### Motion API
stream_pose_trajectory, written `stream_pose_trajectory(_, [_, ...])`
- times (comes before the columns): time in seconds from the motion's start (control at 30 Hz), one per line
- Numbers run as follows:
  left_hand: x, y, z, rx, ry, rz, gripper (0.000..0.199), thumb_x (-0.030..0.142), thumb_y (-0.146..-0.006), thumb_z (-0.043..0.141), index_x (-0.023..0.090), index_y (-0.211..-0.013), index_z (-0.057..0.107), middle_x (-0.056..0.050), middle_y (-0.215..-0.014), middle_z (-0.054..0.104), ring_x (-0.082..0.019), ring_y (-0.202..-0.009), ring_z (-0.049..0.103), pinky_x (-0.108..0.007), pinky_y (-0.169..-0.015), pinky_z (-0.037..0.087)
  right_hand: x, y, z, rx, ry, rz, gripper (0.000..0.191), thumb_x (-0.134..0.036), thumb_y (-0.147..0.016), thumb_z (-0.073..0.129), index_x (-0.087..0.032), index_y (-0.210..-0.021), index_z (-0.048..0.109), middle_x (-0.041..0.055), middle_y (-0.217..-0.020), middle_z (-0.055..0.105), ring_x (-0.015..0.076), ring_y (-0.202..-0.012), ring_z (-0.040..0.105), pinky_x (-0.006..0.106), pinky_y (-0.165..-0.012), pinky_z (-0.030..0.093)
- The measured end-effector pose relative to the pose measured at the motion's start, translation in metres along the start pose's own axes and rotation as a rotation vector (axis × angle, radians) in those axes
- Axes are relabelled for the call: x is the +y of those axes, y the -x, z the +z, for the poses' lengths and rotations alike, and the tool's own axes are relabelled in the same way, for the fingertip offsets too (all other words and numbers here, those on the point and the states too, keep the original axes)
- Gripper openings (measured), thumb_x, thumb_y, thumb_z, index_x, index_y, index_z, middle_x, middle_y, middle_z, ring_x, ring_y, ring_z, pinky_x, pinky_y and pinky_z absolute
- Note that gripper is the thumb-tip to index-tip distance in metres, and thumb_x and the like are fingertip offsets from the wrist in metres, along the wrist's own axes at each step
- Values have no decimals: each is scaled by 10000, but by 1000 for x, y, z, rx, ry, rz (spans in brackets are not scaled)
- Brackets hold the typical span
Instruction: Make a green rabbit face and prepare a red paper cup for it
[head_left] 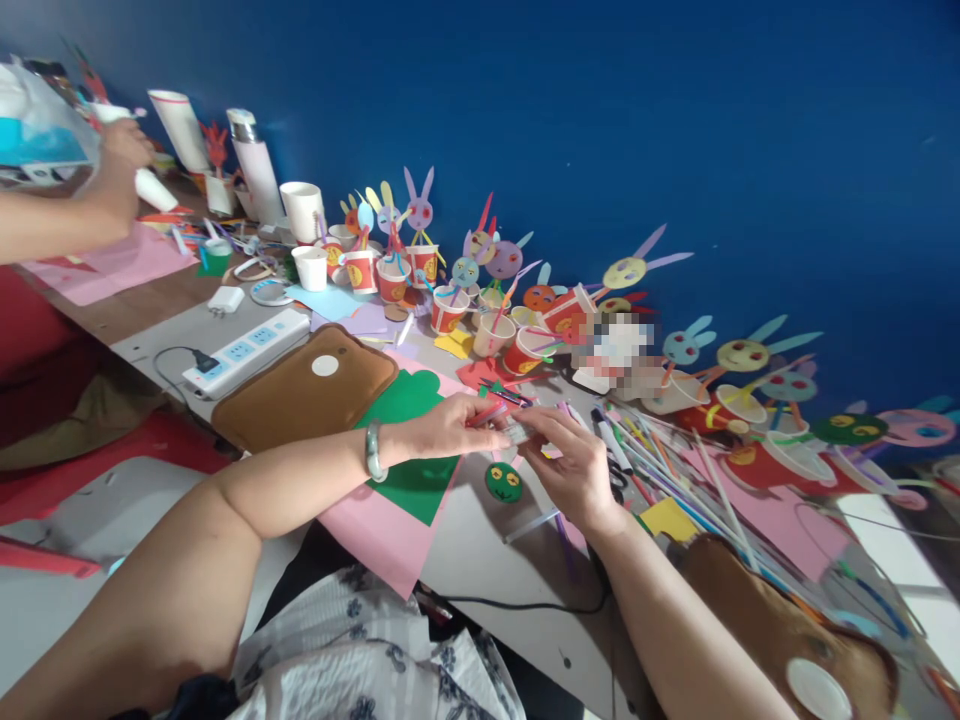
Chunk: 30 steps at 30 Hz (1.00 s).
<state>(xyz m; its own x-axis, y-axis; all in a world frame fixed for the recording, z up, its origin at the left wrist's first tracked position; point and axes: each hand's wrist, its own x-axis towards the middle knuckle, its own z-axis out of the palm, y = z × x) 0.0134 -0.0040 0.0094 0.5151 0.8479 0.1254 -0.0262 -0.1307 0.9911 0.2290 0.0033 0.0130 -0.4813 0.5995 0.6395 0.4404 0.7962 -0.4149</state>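
Note:
Both hands meet over the table's middle, above a round green paper face with yellow eyes. My left hand, below a jade-like bangle, pinches a small red item. A small pale, clear-looking piece lies between the fingertips of the two hands. The fingers of my right hand are closed around its right side; it is too small to name. Beneath my left wrist is green paper on a pink sheet.
Paper cups with rabbit faces line the blue wall. A power strip and brown pouch lie left; pipe cleaners and another pouch lie right. A black cable crosses the front. Another person's hand holds a white item.

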Motion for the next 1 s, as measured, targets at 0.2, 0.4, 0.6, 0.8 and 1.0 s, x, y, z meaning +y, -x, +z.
stream_pose_trajectory(0.2, [-3,0,2,0,24,10,238,392,-857,683,168,-834,604,26,-752,553,-101,-712,498,-251,-696,419,0,2,2,-6,89,-91,317,-68,-921,580,-233,-1175,675,78,-1084,734,185,-918,728,265,-708,594])
stream_pose_trajectory(0.4, [7,3,3,10,81,-56,192,351,-810,661,169,-829,601,30,-724,537,-92,-686,487,-215,-624,407,-4,3,2,-11,62,28,218,-135,-919,606,-220,-1113,659,50,-972,737,132,-630,673,262,-593,566])
stream_pose_trajectory(0.6, [17,5,4,-9,66,-144,135,299,-824,616,168,-858,612,66,-636,471,-55,-526,401,-186,-482,317,-7,5,2,-41,-13,250,163,-236,-913,645,-218,-1075,649,1,-774,720,153,-630,713,253,-583,559])
stream_pose_trajectory(0.8, [16,6,3,-21,57,-142,99,268,-846,585,175,-874,602,78,-597,445,-47,-455,375,-190,-422,252,-3,6,4,-35,-81,377,164,-285,-883,678,-213,-1026,643,11,-755,725,180,-650,729,269,-572,561])
stream_pose_trajectory(1.0, [17,7,5,5,77,-172,139,306,-892,560,176,-842,568,76,-569,417,-56,-477,378,-189,-453,278,-4,7,5,-30,-105,350,138,-300,-902,685,-211,-1002,652,18,-780,737,160,-607,714,259,-561,564])
